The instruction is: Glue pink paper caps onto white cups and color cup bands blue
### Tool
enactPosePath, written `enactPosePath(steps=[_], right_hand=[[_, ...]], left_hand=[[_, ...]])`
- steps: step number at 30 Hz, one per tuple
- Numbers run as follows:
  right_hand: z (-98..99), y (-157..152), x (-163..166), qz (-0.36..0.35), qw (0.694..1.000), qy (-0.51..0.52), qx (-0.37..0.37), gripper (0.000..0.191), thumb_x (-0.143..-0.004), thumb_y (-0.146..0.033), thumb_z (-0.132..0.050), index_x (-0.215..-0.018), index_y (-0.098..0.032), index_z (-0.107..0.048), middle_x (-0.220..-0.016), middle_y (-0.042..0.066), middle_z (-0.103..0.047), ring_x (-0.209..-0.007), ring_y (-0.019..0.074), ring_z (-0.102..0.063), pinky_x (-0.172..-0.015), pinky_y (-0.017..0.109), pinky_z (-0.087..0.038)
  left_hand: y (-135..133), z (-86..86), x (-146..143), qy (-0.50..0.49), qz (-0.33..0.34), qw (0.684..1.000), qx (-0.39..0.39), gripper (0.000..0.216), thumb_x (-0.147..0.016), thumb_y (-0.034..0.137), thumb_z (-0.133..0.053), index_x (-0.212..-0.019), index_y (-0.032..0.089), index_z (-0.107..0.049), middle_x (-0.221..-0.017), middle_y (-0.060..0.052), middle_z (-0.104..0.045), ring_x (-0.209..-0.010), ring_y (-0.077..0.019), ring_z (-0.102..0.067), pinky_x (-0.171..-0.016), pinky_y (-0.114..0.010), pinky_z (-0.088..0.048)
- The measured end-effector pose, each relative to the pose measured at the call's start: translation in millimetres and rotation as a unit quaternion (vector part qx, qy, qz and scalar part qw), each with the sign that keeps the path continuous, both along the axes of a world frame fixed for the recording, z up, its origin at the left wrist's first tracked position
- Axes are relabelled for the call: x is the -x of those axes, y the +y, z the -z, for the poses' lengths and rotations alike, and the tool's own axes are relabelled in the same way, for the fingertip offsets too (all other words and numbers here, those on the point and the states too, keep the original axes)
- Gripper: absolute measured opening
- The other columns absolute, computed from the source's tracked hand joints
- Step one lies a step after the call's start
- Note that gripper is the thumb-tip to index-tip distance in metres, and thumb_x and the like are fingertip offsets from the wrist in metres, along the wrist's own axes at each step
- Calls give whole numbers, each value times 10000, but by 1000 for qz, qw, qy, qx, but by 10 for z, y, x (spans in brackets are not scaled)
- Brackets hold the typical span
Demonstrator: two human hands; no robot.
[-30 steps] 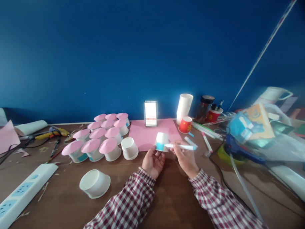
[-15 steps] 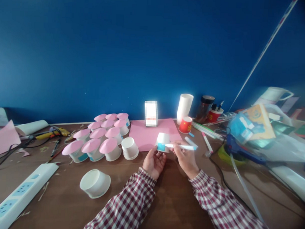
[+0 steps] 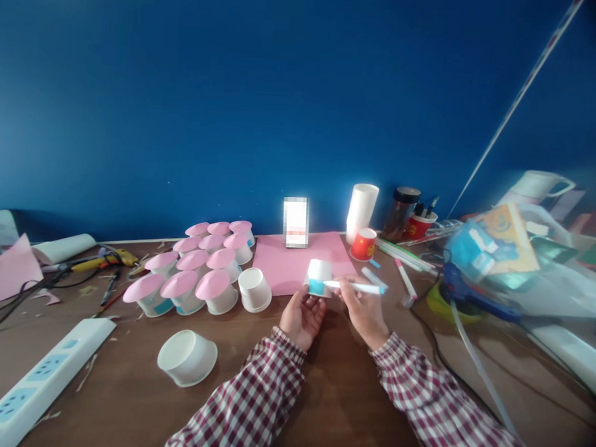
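Observation:
A small white paper cup (image 3: 320,268) with a light-blue patch on its side stands upside down at the near edge of a pink sheet (image 3: 287,262). My left hand (image 3: 303,317) steadies it from the lower left, thumb against the cup and fingers curled at its base. In my right hand (image 3: 361,307) is a marker (image 3: 357,287) with a white barrel, its tip at the blue patch. A pale marker cap (image 3: 373,277) lies just beyond that hand.
Left are several cups with pink paper tops (image 3: 181,281) and plain white cups (image 3: 254,290). A power strip (image 3: 26,387) and glue gun (image 3: 114,256) lie farther left. Behind stand a cup stack (image 3: 363,206), red cup (image 3: 364,244) and jar (image 3: 402,211). Right sits a tape dispenser (image 3: 472,288).
Almost nothing differs. The whole view has shifted very slightly, while both hands, the cup and the marker keep the same positions relative to each other.

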State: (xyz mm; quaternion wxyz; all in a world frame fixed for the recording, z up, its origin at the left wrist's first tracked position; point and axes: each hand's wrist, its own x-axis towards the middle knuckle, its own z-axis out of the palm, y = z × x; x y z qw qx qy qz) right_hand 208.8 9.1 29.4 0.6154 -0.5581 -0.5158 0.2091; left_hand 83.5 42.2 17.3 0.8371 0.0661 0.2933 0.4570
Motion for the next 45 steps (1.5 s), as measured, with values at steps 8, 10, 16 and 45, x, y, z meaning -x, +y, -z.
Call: enactPosePath(steps=[8,10,16,45], right_hand=[[-26,-9,10,0,1000,-8,2,193,-825,-315,-513,-779,-159,-617,-653,33,-641,-601,149,-604,-562,245,-489],[-27,-11,14,0,1000,-6,0,192,-822,-315,-515,-787,-157,-618,-649,33,-641,-603,149,-604,-566,248,-490],[-30,-14,25,-2,1000,-5,3,199,-821,-319,-516,-785,-153,-619,-658,38,-645,-613,150,-608,-577,248,-492],[0,6,21,-10,1000,16,-1,202,-821,-321,-520,-777,-154,-624,-658,36,-639,-604,138,-602,-574,244,-494]], left_hand=[[-7,12,-4,0,1,1000,-5,93,-826,176,-518,-832,103,-576,-705,-50,-633,-586,-101,-602,-562,-197,-539],[-8,16,-5,3,7,1000,-5,96,-827,175,-518,-832,101,-579,-694,-50,-631,-580,-101,-602,-559,-196,-538],[-6,24,-8,0,11,1000,-9,107,-831,183,-515,-827,99,-581,-684,-51,-630,-578,-105,-600,-556,-202,-537],[-2,30,-10,5,18,1000,-17,131,-835,196,-509,-826,90,-586,-670,-49,-628,-575,-106,-599,-549,-199,-528]])
